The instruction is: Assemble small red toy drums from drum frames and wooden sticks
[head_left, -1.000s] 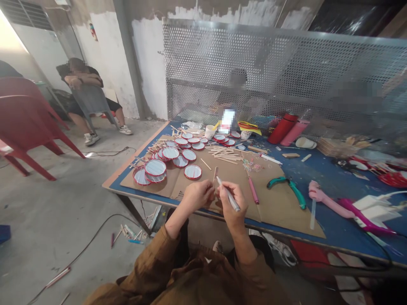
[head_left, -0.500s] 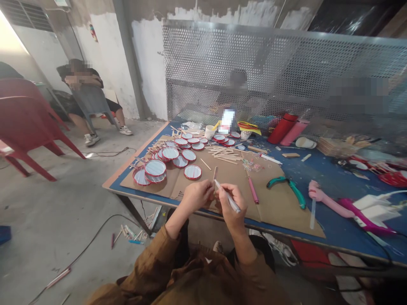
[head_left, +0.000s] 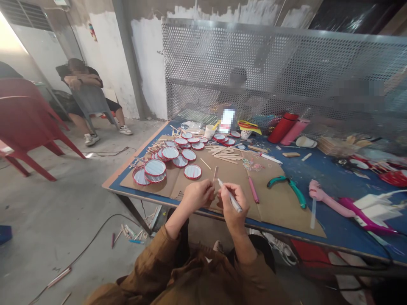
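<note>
My left hand (head_left: 197, 195) is closed around the lower end of a thin wooden stick (head_left: 215, 173), which stands up out of my fingers. My right hand (head_left: 233, 205) grips a white marker pen (head_left: 231, 196), its tip close beside the stick. Contact between tip and stick is hidden at this size. Both hands are held just over the near edge of a brown cardboard sheet (head_left: 222, 182). To the left on the sheet lie several round discs with red rims (head_left: 192, 172), and a loose bundle of wooden sticks (head_left: 224, 156) lies beyond my hands.
The blue table (head_left: 330, 182) carries teal-handled pliers (head_left: 288, 188), a pink marker (head_left: 253, 189), pink plastic tools (head_left: 330, 203) and red and pink flasks (head_left: 282, 129). A perforated metal panel (head_left: 254, 72) stands behind it. A seated person (head_left: 84, 91) and a red plastic chair (head_left: 25, 123) are at left.
The white marker pen shifts slightly back and forth beside the stick in my right hand. My left hand and the items on the table stay in place.
</note>
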Action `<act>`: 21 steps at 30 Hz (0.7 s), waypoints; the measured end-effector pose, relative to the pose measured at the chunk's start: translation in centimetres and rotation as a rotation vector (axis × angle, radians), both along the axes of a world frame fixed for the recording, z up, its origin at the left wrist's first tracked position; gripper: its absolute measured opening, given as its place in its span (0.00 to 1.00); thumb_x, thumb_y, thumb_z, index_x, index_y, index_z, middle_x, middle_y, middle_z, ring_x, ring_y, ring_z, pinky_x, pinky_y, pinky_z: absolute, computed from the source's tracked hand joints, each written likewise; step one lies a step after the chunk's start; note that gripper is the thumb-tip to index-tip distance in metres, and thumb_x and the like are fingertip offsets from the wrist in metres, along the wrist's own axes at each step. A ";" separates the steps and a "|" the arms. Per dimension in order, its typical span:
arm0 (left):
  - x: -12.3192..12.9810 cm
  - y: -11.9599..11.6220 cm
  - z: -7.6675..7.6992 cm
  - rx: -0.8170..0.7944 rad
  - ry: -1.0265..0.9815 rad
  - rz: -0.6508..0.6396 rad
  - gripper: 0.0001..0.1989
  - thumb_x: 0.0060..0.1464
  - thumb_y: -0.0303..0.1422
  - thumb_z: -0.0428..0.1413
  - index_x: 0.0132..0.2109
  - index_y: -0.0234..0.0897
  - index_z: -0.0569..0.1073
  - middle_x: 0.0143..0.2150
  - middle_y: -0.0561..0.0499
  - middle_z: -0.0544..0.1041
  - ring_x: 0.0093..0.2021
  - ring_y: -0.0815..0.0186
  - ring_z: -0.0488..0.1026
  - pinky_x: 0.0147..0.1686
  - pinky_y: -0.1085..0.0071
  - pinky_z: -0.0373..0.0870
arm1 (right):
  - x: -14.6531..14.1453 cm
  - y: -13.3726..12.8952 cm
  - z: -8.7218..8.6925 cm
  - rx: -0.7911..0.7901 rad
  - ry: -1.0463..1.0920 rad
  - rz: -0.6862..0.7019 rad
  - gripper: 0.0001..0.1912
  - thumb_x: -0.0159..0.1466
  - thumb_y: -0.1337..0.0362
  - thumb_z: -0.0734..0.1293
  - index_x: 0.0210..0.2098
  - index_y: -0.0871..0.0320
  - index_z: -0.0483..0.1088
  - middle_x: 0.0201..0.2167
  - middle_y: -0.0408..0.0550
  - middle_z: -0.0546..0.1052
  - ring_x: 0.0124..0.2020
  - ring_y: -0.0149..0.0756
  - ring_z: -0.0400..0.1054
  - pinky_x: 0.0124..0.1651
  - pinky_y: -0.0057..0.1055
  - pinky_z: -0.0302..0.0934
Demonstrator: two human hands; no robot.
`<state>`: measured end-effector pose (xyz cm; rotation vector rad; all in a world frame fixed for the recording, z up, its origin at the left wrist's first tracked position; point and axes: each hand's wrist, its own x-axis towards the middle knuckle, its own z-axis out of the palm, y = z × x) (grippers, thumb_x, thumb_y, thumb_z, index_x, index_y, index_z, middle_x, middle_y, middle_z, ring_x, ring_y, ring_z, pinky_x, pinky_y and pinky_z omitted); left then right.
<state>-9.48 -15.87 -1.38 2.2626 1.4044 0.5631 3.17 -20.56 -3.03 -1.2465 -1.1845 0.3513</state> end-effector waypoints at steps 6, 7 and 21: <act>0.0 -0.1 0.1 -0.011 -0.022 -0.007 0.11 0.60 0.36 0.46 0.34 0.39 0.70 0.30 0.52 0.76 0.30 0.68 0.70 0.28 0.74 0.53 | -0.1 -0.1 0.1 0.004 -0.015 0.034 0.10 0.61 0.58 0.65 0.35 0.58 0.71 0.25 0.44 0.77 0.24 0.32 0.71 0.28 0.27 0.67; 0.0 -0.1 0.1 -0.008 -0.018 -0.005 0.11 0.60 0.36 0.46 0.34 0.39 0.70 0.30 0.52 0.76 0.30 0.68 0.70 0.28 0.74 0.53 | -0.1 -0.1 0.1 -0.004 -0.026 0.036 0.10 0.61 0.58 0.65 0.35 0.58 0.71 0.26 0.45 0.77 0.24 0.32 0.71 0.28 0.28 0.67; 0.0 -0.1 0.2 -0.017 -0.022 0.002 0.10 0.59 0.35 0.47 0.33 0.39 0.69 0.29 0.52 0.76 0.30 0.68 0.70 0.29 0.75 0.54 | 0.0 -0.1 0.1 0.021 -0.029 0.005 0.09 0.62 0.58 0.64 0.35 0.58 0.70 0.24 0.43 0.75 0.23 0.31 0.70 0.28 0.27 0.66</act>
